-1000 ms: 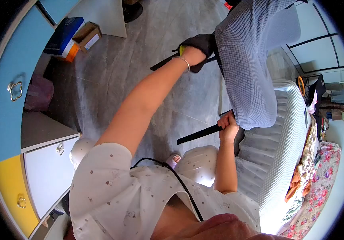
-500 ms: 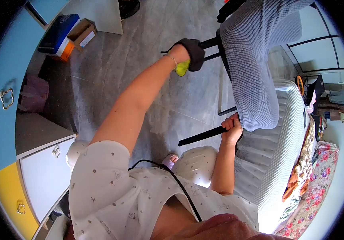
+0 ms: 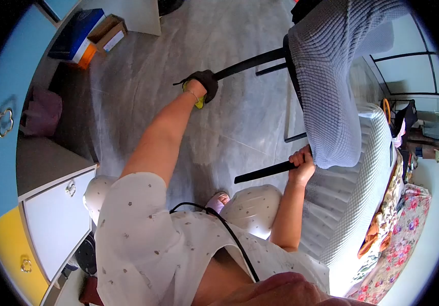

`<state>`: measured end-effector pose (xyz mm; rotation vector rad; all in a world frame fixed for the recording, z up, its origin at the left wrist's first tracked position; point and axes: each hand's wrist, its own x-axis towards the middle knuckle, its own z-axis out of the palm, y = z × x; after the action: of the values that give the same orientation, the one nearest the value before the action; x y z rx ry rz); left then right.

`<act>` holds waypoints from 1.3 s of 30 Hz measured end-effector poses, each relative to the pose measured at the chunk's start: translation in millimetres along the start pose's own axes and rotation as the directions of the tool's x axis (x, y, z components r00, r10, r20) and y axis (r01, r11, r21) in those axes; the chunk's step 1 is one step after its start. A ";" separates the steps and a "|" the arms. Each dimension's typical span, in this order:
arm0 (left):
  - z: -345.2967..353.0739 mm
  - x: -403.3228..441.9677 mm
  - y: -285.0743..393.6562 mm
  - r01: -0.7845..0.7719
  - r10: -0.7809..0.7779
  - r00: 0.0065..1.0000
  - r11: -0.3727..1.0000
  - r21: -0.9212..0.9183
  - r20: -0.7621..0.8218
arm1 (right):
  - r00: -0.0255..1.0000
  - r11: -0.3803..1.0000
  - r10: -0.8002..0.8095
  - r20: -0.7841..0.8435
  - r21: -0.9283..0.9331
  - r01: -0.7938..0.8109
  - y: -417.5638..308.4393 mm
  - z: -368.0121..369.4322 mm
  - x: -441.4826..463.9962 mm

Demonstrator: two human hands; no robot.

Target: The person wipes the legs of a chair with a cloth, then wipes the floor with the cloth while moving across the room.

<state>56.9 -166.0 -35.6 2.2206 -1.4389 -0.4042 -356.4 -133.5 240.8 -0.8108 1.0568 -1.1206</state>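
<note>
A chair in a grey ribbed knit cover point(image 3: 326, 86) is tipped over, its black legs pointing toward me. My left hand point(image 3: 195, 88) is mostly hidden by a dark cloth point(image 3: 208, 85) with a yellow-green underside, which may be a mitt. Hand and cloth are closed round the free end of one black chair leg point(image 3: 250, 62). Closer to my body, my right hand point(image 3: 303, 162) has its fingers wrapped round another chair leg point(image 3: 263, 172), near the seat. That leg's tip juts out to the left of the fist.
A bed point(image 3: 347, 204) with a white quilted cover stands beside the chair on the right. Drawers with metal handles point(image 3: 4, 122) line the left. Farther back are an open cardboard box point(image 3: 108, 33) and a blue box point(image 3: 76, 35). Grey tiled floor point(image 3: 229, 127) lies between.
My left hand and the cloth have slid along the chair leg, away from the seat to its free end. The chair and my right hand have shifted slightly right in view.
</note>
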 end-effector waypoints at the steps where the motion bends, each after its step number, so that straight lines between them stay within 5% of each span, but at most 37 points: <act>1: 3.4 -4.6 -6.2 0.004 -0.004 1.000 1.000 0.000 -0.003 | 1.000 1.000 0.008 -0.017 0.004 -0.007 1.4 -1.9 1.4; 3: -22.5 -29.6 3.6 0.306 -0.307 0.934 0.951 0.032 0.185 | 1.000 1.000 0.010 -0.009 0.012 -0.010 0.9 1.6 -0.8; 4: -45.5 -43.0 15.3 0.260 -0.260 0.953 0.965 0.024 0.153 | 1.000 1.000 0.009 -0.003 0.018 -0.009 -0.6 2.7 -0.9; 6: 35.2 -49.8 -64.5 0.251 -0.258 0.960 0.965 -0.075 -0.105 | 1.000 1.000 -0.006 0.021 0.020 0.005 -2.1 2.1 -0.3; 7: -20.1 -76.2 -43.4 0.287 -0.283 0.950 0.958 -0.008 0.134 | 0.999 1.000 -0.011 0.046 0.027 0.010 -2.1 2.6 1.4; 10: -52.0 -108.7 -36.0 0.517 -0.490 0.856 0.822 -0.239 0.164 | 0.998 0.999 -0.003 0.055 0.034 0.001 0.8 3.4 6.2; 12: -65.1 -125.4 -40.6 0.302 -0.336 0.924 0.353 -0.886 0.182 | 0.999 0.999 0.007 0.048 0.039 -0.009 3.6 16.7 2.3; 13: -70.4 -135.2 -40.1 0.310 -0.352 0.918 0.357 -0.881 0.180 | 0.999 0.999 -0.001 0.039 0.038 -0.001 5.0 22.9 0.4; 15: -151.2 -153.9 29.1 0.084 -0.163 0.974 -0.373 -0.924 0.155 | 0.995 0.996 0.012 0.103 0.087 -0.021 15.1 34.2 -1.1; 17: -217.9 -152.6 76.9 0.078 -0.062 0.994 -0.137 -0.987 0.087 | 0.995 0.995 0.021 0.098 0.090 -0.030 24.0 51.2 -4.8; 18: -232.1 -141.0 83.0 -0.187 0.101 0.982 0.335 -0.924 -0.162 | 0.996 0.989 0.074 0.045 0.128 -0.079 27.3 64.3 -6.6; 19: -246.6 -129.9 87.9 -0.456 0.354 0.890 0.669 -0.587 -0.288 | 0.995 0.991 0.087 0.052 0.099 -0.092 33.7 71.8 -6.7; 22: -330.9 -146.9 144.0 -0.593 0.367 0.805 0.527 -0.609 -0.466 | 0.992 0.997 0.049 0.112 0.059 -0.056 55.3 105.4 -10.1; 25: -374.4 -175.1 161.5 -0.599 0.322 0.768 0.667 -0.442 -0.554 | 0.991 0.999 0.036 0.126 -0.005 -0.036 91.1 124.3 -3.2; 30: -396.2 -222.4 168.7 -0.438 0.213 0.753 0.868 -0.232 -0.623 | 0.984 0.997 0.031 0.177 -0.068 -0.019 121.7 179.8 3.6; 35: -401.6 -231.1 153.5 -0.325 0.159 0.741 0.935 -0.141 -0.652 | 0.972 0.926 -0.114 0.208 -0.332 0.179 140.7 232.7 27.2; 38: -406.9 -230.2 143.1 -0.292 0.141 0.746 0.948 -0.130 -0.651 | 0.977 0.947 -0.061 0.206 -0.297 0.122 143.3 258.4 26.0; 39: -410.3 -226.5 135.3 -0.165 0.196 0.741 0.980 0.108 -0.643 | 0.956 0.933 -0.179 0.233 -0.268 0.240 155.1 264.9 46.3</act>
<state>55.3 83.3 383.8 1.9248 -1.2421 0.4486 -54.0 -136.9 170.8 -1.2754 0.9903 -1.0430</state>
